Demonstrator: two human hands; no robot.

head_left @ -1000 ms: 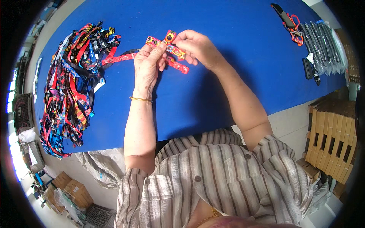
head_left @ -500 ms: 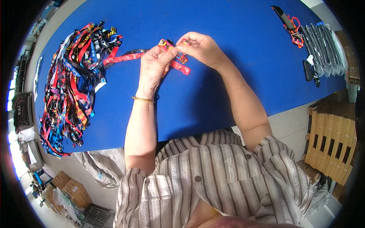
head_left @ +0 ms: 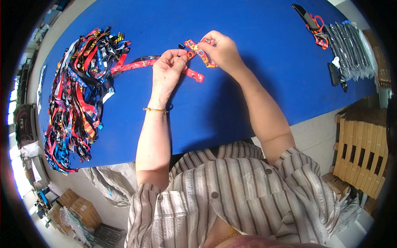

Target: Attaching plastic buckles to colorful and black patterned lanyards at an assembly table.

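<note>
Blue covering spreads over the table [head_left: 269, 49] beneath you, with a tangled heap of straps [head_left: 78, 99] on its left side and dark bagged goods [head_left: 351, 49] at the far right. Your left hand [head_left: 167, 72] has thumb and fingertips pinched on one end of the red-and-yellow patterned strap [head_left: 203, 56]; your right hand [head_left: 225, 51] grips its upper part between thumb and fingers, so the strap sits looped in the air between both hands, above the table. Pinch lightly but firmly on the left, letting the right fingertips do the finer work, and turn the loops so their printed faces lie flat without twisting. Watch the red strap [head_left: 136, 65] running from the heap to your left hand: pulling hard there would probably drag others out. Its link to the red tail [head_left: 194, 75] showing past your palm is hidden, so judge that by feel. Relaxed wrists, held clear of the loops, should leave your view of the crossing open.
</note>
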